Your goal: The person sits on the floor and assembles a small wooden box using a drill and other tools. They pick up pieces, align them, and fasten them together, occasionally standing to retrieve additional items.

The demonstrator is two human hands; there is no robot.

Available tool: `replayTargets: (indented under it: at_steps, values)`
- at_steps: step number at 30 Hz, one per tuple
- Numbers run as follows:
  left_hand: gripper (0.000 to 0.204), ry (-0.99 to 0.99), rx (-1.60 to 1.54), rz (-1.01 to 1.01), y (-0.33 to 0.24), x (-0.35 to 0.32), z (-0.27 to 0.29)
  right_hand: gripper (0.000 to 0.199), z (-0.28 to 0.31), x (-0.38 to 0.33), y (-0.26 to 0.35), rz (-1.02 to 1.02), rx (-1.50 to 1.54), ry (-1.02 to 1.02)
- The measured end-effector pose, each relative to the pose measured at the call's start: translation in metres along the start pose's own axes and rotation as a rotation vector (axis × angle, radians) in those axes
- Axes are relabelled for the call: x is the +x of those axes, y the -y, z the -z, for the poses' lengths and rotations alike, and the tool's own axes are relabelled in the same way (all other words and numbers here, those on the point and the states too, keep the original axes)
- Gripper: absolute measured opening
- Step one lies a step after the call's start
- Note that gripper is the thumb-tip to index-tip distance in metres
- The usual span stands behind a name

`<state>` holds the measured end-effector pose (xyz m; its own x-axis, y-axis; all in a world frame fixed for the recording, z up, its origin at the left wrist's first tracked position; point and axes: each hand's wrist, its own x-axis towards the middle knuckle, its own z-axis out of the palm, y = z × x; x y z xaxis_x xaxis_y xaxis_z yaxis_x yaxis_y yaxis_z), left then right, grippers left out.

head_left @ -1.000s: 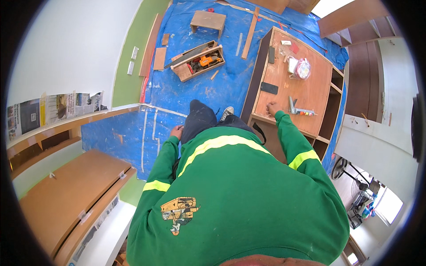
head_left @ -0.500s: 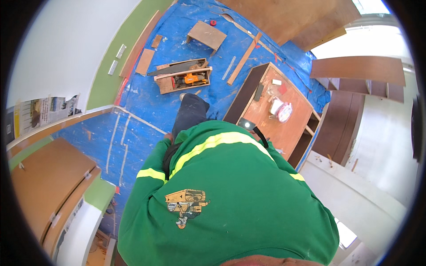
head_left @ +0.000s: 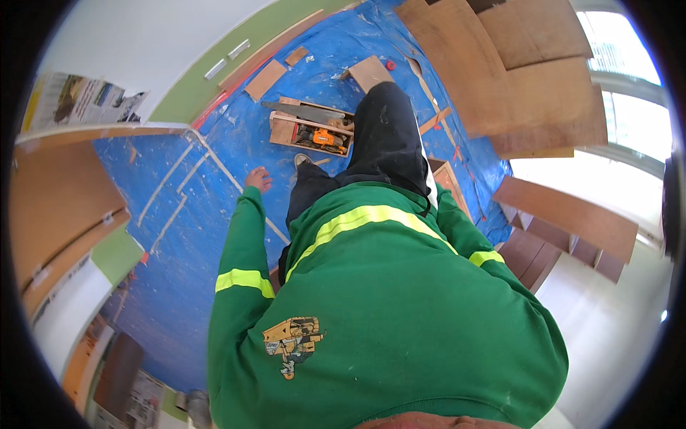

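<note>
My left hand (head_left: pixel 259 179) hangs out from my side over the blue floor sheet (head_left: pixel 214 171), fingers loosely stretched and holding nothing. Ahead of it lies an open wooden toolbox (head_left: pixel 284 130), near my left foot. A handsaw (head_left: pixel 309 112) rests across the toolbox, with an orange tool (head_left: pixel 325 137) among dark tools inside. My right sleeve (head_left: pixel 457 222) runs forward along my side, but the hand at its end is hidden behind my body and raised leg.
Loose wood pieces (head_left: pixel 265 80) and a small wooden stool (head_left: pixel 369 73) lie beyond the toolbox. Large boards (head_left: pixel 529 100) lean at the far right by the windows. A wooden cabinet (head_left: pixel 444 179) shows partly past my right leg; shelving (head_left: pixel 572 214) stands farther right.
My left hand has swung out from beside my hip into plain view. My right leg has come up and forward, and the cabinet to my right is now mostly hidden as my view turned.
</note>
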<state>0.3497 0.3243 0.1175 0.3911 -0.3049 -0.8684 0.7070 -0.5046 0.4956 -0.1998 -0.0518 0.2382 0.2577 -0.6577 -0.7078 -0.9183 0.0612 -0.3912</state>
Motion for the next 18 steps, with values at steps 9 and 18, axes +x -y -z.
replayTargets:
  at_steps: [9, 18]
  values:
    - [0.039, -0.344, -0.395, 0.239, 0.171, -0.028, 0.035, 0.034, 0.121, 0.114, 0.255, 0.265, -0.115, 0.086]
    - [0.031, -0.760, -1.011, 0.173, 0.241, -0.104, -0.120, 0.035, 0.077, 0.296, 0.507, 0.451, -0.392, 0.532]
